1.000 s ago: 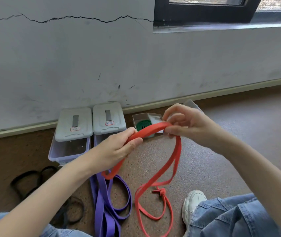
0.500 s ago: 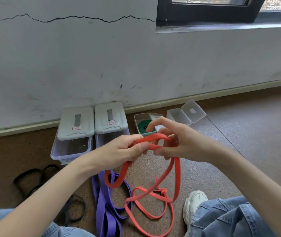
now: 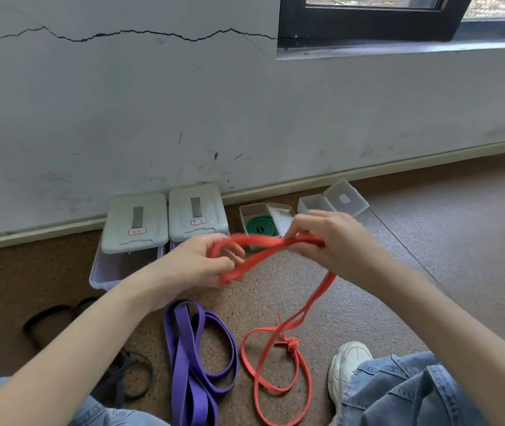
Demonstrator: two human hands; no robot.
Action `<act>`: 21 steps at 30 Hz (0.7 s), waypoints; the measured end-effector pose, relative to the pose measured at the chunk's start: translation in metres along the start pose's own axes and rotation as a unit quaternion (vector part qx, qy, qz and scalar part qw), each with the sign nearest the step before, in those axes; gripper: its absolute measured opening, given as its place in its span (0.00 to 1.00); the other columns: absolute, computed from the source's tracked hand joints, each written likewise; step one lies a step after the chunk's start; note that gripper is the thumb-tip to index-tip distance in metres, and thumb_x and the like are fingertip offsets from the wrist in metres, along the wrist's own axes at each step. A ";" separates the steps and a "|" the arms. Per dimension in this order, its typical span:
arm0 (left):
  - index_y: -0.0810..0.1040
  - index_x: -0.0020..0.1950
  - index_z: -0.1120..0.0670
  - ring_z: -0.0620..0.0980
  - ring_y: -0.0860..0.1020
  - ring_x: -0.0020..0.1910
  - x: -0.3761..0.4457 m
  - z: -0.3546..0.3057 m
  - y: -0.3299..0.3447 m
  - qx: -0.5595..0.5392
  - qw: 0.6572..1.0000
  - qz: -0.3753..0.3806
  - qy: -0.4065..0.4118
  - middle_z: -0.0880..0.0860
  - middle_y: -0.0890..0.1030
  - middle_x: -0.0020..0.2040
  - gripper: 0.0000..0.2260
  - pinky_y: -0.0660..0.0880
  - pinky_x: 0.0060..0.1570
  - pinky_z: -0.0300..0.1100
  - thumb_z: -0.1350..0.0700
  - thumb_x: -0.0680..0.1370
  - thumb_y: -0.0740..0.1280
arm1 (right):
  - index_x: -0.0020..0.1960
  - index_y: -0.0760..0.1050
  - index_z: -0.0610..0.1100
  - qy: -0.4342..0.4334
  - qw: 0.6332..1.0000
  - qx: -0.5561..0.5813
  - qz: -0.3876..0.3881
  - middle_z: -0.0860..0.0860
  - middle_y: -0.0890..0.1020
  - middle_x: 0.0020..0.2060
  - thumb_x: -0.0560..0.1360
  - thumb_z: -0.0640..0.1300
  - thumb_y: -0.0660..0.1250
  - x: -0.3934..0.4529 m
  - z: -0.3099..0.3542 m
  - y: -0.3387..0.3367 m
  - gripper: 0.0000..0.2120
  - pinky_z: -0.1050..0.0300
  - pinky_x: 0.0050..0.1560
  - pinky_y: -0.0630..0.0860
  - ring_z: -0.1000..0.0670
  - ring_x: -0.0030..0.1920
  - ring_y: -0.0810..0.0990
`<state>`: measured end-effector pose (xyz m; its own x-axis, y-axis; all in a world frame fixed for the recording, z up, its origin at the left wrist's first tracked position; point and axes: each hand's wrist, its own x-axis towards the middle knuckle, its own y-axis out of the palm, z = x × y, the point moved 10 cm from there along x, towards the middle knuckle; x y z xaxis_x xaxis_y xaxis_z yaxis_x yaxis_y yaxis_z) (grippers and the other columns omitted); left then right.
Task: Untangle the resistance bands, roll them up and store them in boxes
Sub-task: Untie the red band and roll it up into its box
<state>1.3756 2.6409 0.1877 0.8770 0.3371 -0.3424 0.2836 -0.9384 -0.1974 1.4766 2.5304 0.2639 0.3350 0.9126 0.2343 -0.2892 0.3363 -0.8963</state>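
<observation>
Low in the frame, the red band (image 3: 276,361) trails on the floor, its knot (image 3: 292,344) not yet undone, beside the purple band (image 3: 196,358). At centre, the left hand (image 3: 196,267) clenches a small red loop while the right hand (image 3: 331,238) pinches the strand taut, likely starting a roll. Beyond, an open box (image 3: 252,212) holds a rolled green band (image 3: 259,226).

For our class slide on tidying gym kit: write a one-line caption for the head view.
Both hands, left hand and right hand, grip a knotted red band above the floor.
</observation>
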 end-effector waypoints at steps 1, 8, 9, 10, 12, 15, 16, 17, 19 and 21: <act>0.77 0.49 0.56 0.46 0.83 0.42 0.001 0.002 -0.011 0.027 0.998 -0.049 -0.003 0.53 0.83 0.45 0.05 0.80 0.42 0.37 0.65 0.77 0.65 | 0.47 0.80 0.45 0.017 0.999 0.012 -0.037 0.54 0.78 0.39 0.73 0.45 0.69 0.000 -0.006 -0.009 0.05 0.58 0.39 0.73 0.54 0.38 0.75; 0.77 0.45 0.58 0.48 0.84 0.39 -0.004 -0.008 -0.047 -0.261 0.943 -0.193 0.077 0.55 0.84 0.41 0.09 0.80 0.38 0.36 0.63 0.67 0.71 | 0.48 0.80 0.46 0.063 0.997 0.020 -0.033 0.52 0.79 0.41 0.74 0.45 0.69 -0.003 -0.020 0.001 0.04 0.48 0.44 0.77 0.51 0.42 0.77; 0.77 0.45 0.59 0.48 0.84 0.39 -0.004 -0.011 -0.041 -0.314 0.932 -0.161 0.083 0.56 0.84 0.40 0.09 0.80 0.37 0.36 0.62 0.66 0.70 | 0.48 0.80 0.46 0.068 0.997 0.029 -0.034 0.52 0.80 0.42 0.74 0.45 0.69 -0.002 -0.021 0.002 0.04 0.48 0.44 0.77 0.51 0.42 0.77; 0.79 0.45 0.59 0.48 0.84 0.40 -0.004 -0.014 -0.033 -0.338 0.930 -0.118 0.081 0.56 0.85 0.40 0.08 0.80 0.38 0.36 0.61 0.67 0.69 | 0.47 0.80 0.46 0.074 0.996 0.034 -0.039 0.51 0.80 0.42 0.74 0.44 0.69 -0.002 -0.023 0.002 0.04 0.47 0.44 0.77 0.50 0.42 0.77; 0.82 0.43 0.57 0.48 0.84 0.46 -0.005 -0.019 -0.017 -0.330 0.941 -0.026 0.067 0.54 0.85 0.41 0.07 0.80 0.45 0.41 0.56 0.69 0.69 | 0.47 0.79 0.46 0.090 0.992 0.048 -0.068 0.50 0.81 0.40 0.74 0.44 0.69 -0.001 -0.029 -0.004 0.03 0.47 0.43 0.78 0.50 0.40 0.78; 0.83 0.45 0.56 0.49 0.82 0.52 -0.005 -0.011 -0.009 -0.263 0.964 0.024 0.022 0.54 0.85 0.44 0.09 0.76 0.53 0.46 0.52 0.72 0.67 | 0.47 0.79 0.45 0.106 0.984 0.071 -0.121 0.53 0.79 0.37 0.74 0.43 0.69 -0.003 -0.036 -0.017 0.03 0.48 0.41 0.79 0.51 0.37 0.78; 0.81 0.49 0.56 0.48 0.82 0.52 -0.003 -0.004 -0.012 -0.211 0.978 0.002 -0.001 0.53 0.85 0.46 0.11 0.75 0.54 0.45 0.51 0.74 0.66 | 0.47 0.79 0.45 0.097 0.984 0.071 -0.129 0.55 0.77 0.37 0.73 0.43 0.69 -0.003 -0.035 -0.020 0.03 0.50 0.41 0.78 0.52 0.38 0.77; 0.79 0.54 0.56 0.47 0.82 0.51 0.000 0.005 -0.018 -0.150 0.988 -0.035 -0.022 0.53 0.85 0.49 0.12 0.74 0.55 0.44 0.51 0.77 0.64 | 0.47 0.79 0.45 0.083 0.985 0.073 -0.130 0.55 0.77 0.38 0.73 0.43 0.69 -0.003 -0.032 -0.022 0.03 0.53 0.41 0.77 0.54 0.38 0.76; 0.76 0.60 0.52 0.46 0.79 0.54 0.000 0.011 -0.030 -0.072 0.991 -0.110 -0.031 0.50 0.82 0.55 0.13 0.72 0.56 0.41 0.49 0.79 0.60 | 0.47 0.79 0.44 0.039 0.990 0.075 -0.113 0.56 0.76 0.40 0.73 0.42 0.69 -0.002 -0.019 -0.022 0.03 0.63 0.39 0.73 0.59 0.38 0.74; 0.77 0.58 0.45 0.41 0.77 0.55 -0.002 -0.006 -0.029 -0.029 0.992 -0.121 0.038 0.44 0.80 0.55 0.11 0.73 0.50 0.34 0.46 0.78 0.61 | 0.47 0.79 0.44 -0.018 0.994 0.063 -0.084 0.57 0.75 0.40 0.73 0.41 0.69 -0.001 0.000 -0.015 0.03 0.70 0.38 0.68 0.62 0.37 0.73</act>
<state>1.3679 2.6674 0.1997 0.8068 0.5477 -0.2217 0.5086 -0.8347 -0.2113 1.4810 2.5243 0.2775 0.3568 0.8479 0.3921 -0.3429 0.5093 -0.7893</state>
